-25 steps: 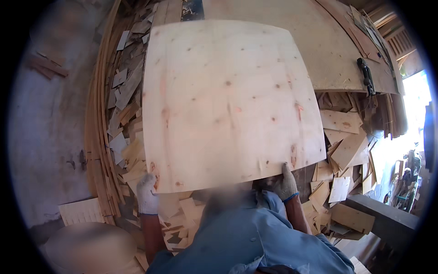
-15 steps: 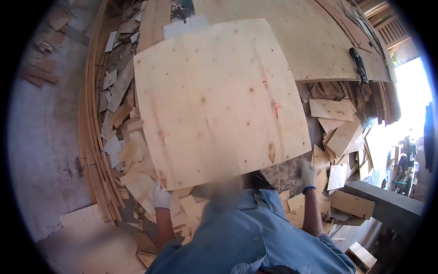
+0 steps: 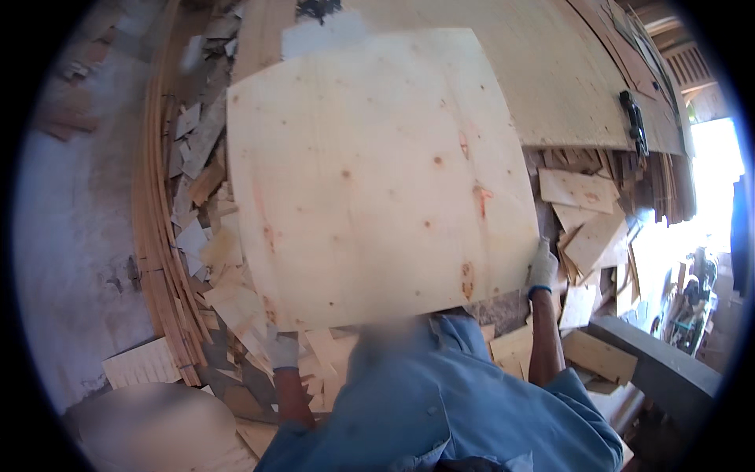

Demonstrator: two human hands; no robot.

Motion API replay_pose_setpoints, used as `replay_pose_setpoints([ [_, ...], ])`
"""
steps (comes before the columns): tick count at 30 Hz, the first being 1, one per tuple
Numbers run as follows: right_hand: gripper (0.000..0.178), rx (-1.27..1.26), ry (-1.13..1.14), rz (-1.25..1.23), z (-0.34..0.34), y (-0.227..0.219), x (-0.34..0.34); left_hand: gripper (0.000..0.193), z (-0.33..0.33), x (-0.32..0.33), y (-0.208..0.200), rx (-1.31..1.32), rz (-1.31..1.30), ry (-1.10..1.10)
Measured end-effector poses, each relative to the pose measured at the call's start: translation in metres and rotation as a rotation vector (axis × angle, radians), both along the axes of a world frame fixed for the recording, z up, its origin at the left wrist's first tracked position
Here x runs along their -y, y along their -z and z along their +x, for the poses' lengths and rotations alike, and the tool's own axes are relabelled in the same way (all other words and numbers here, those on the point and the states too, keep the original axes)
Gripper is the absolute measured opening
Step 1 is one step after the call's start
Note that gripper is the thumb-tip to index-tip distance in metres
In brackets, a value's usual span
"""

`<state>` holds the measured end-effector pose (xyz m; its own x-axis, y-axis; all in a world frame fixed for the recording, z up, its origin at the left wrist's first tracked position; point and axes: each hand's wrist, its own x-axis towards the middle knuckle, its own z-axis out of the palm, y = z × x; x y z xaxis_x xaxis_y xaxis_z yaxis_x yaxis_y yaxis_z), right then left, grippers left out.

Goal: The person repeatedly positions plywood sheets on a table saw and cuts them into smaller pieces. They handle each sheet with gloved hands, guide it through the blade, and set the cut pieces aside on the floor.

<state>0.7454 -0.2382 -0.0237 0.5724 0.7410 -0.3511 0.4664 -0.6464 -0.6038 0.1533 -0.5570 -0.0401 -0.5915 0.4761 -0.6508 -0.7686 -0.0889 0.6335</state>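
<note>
A large square plywood sheet, pale with brown knots and some reddish marks, spans the middle of the view. Its far part lies over a wooden worktop; the near part reaches toward my body. My left hand, in a whitish glove, is closed on the near left corner, its fingers blurred and partly hidden by the sheet. At the right edge, close to the near right corner, my gloved right hand grips the sheet, with some fingers out of sight.
Plywood offcuts are heaped under and beside the worktop. Long thin wood strips run along the left. A black clamp-like tool sits at the worktop's right edge. A grey beam stands near right, with a blurred round shape near left.
My right hand has moved forward from beside the near right corner onto the sheet's right edge. The sheet has turned slightly, and my left hand stays at its near left corner.
</note>
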Motion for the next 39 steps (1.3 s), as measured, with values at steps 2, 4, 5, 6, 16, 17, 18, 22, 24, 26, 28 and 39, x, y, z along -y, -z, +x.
replay_pose_setpoints([
  [2, 0.062, 0.026, -0.049, 0.024, 0.005, 0.007, 0.013, 0.048, -0.007, 0.004, 0.0, 0.026, 0.069, 0.064],
  [4, 0.06, -0.153, 0.1, -0.075, -0.022, -0.036, 0.013, 0.05, -0.004, 0.005, -0.006, -0.03, 0.007, 0.041],
  [5, 0.06, -0.054, -0.06, -0.002, -0.011, -0.023, 0.02, 0.05, -0.002, 0.0, -0.01, -0.007, 0.025, 0.032],
  [6, 0.06, -0.08, -0.082, -0.033, -0.011, -0.023, 0.021, 0.049, -0.003, -0.006, -0.01, 0.01, 0.046, 0.02],
  [16, 0.063, -1.083, 0.269, 0.035, 0.034, 0.0, 0.034, 0.044, -0.019, 0.001, 0.002, -0.082, 0.014, 0.187],
  [17, 0.063, -1.085, 0.263, 0.037, 0.032, -0.001, 0.031, 0.044, -0.025, 0.003, 0.002, -0.085, 0.05, 0.196],
  [18, 0.063, -1.087, 0.253, 0.036, 0.032, 0.001, 0.027, 0.043, -0.03, 0.007, 0.002, -0.087, 0.086, 0.201],
  [22, 0.061, -0.912, 0.243, -0.075, 0.061, 0.037, 0.043, 0.04, -0.027, 0.0, -0.004, -0.159, 0.077, 0.246],
  [24, 0.064, -0.968, 0.163, -0.003, 0.047, 0.031, 0.052, 0.039, -0.018, -0.002, -0.012, -0.28, 0.033, 0.302],
  [26, 0.057, -1.0, 0.205, 0.009, 0.038, 0.039, 0.06, 0.039, -0.011, -0.006, -0.022, -0.449, -0.044, 0.381],
  [28, 0.049, -0.906, 0.234, -0.021, 0.036, 0.053, 0.061, 0.039, -0.008, -0.008, -0.026, -0.433, -0.046, 0.356],
  [39, 0.053, -1.174, 0.317, 0.206, -0.001, 0.036, 0.057, 0.046, -0.008, -0.005, -0.017, 0.081, 0.157, -0.058],
])
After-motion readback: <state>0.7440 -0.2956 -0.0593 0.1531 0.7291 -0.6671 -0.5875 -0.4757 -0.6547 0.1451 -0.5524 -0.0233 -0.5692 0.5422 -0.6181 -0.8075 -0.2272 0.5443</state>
